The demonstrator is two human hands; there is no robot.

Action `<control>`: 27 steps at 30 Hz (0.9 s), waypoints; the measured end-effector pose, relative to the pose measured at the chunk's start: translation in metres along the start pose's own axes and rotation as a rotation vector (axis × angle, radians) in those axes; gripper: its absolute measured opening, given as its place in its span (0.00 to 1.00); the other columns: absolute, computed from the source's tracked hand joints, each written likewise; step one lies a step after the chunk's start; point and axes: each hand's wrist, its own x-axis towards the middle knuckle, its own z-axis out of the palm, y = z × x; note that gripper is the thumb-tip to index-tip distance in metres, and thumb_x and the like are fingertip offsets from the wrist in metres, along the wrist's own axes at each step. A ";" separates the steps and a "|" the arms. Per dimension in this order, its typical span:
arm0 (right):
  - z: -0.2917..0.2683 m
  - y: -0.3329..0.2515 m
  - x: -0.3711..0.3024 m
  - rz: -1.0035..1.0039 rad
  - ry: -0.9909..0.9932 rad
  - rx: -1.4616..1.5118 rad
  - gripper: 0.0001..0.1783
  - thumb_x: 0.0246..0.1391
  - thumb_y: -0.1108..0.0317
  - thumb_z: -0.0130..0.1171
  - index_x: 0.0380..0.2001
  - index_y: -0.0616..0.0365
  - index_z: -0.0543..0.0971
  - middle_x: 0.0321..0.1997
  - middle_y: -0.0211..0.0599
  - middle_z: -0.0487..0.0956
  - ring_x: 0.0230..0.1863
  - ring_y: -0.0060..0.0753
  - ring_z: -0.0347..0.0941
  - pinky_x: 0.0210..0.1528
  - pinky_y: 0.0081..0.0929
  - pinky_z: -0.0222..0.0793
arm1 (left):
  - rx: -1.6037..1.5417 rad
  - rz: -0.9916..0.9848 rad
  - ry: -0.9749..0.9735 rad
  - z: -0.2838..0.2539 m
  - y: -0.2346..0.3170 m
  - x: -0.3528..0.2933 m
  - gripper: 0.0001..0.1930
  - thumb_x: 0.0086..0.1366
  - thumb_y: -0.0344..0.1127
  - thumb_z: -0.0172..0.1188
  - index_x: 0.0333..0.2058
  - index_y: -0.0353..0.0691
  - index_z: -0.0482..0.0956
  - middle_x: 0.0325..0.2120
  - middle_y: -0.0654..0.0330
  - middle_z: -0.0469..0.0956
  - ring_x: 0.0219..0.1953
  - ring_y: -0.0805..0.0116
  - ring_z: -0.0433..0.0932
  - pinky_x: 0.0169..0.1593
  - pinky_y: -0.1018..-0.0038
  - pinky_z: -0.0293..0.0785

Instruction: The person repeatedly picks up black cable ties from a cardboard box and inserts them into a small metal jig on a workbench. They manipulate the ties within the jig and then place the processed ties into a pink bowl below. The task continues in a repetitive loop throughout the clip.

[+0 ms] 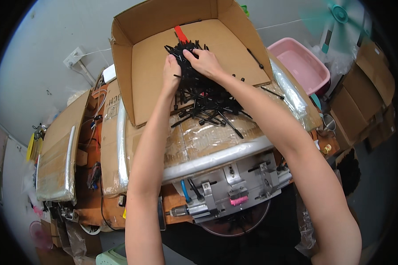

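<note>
A heap of thin black rods [199, 90], several with thicker knobbed ends, lies inside and spills over the front of an open cardboard box [148, 84]. My left hand [171, 73] cups the left side of a bunch of these rods at the far end of the heap. From the right, my right hand [203, 63] presses on the same bunch, its thumb over the top. Just beyond the bunch lies a flat red strip [180, 34]. Fingertips of both hands are partly hidden among the rods.
Below the box, a metal fixture [234, 187] with clamps, a cylinder and a pink piece sits at the table's front edge. A round bowl [239, 225] with black rods is beneath it. A pink basin [300, 64] and a spinning teal fan [339, 14] stand at right.
</note>
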 end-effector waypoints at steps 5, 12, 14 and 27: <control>-0.043 0.006 0.012 0.107 -0.086 0.314 0.36 0.61 0.36 0.46 0.30 0.64 0.79 0.27 0.40 0.78 0.33 0.36 0.73 0.41 0.32 0.68 | 0.015 -0.355 -0.181 -0.022 0.007 -0.004 0.34 0.73 0.48 0.40 0.66 0.26 0.49 0.60 0.38 0.65 0.64 0.51 0.65 0.62 0.69 0.62; -0.099 0.028 -0.013 0.017 -0.047 -0.988 0.09 0.52 0.68 0.55 0.30 0.53 0.85 0.36 0.41 0.85 0.40 0.43 0.83 0.35 0.38 0.79 | 0.473 -0.172 0.024 -0.098 0.025 -0.023 0.33 0.71 0.42 0.46 0.66 0.26 0.50 0.60 0.36 0.64 0.63 0.46 0.65 0.62 0.66 0.64; -0.108 0.039 -0.020 0.066 -0.036 -1.014 0.10 0.53 0.68 0.55 0.32 0.52 0.85 0.36 0.41 0.85 0.39 0.42 0.83 0.34 0.39 0.78 | 0.670 0.002 0.076 -0.106 0.047 -0.037 0.29 0.69 0.39 0.48 0.63 0.28 0.59 0.57 0.36 0.67 0.60 0.44 0.68 0.61 0.63 0.65; -0.154 0.004 -0.086 0.088 -0.401 -0.762 0.14 0.47 0.67 0.58 0.36 0.63 0.83 0.42 0.52 0.82 0.46 0.51 0.79 0.45 0.43 0.75 | 0.373 0.005 -0.994 -0.034 0.123 -0.435 0.10 0.67 0.34 0.53 0.41 0.36 0.78 0.35 0.52 0.74 0.41 0.51 0.76 0.44 0.61 0.73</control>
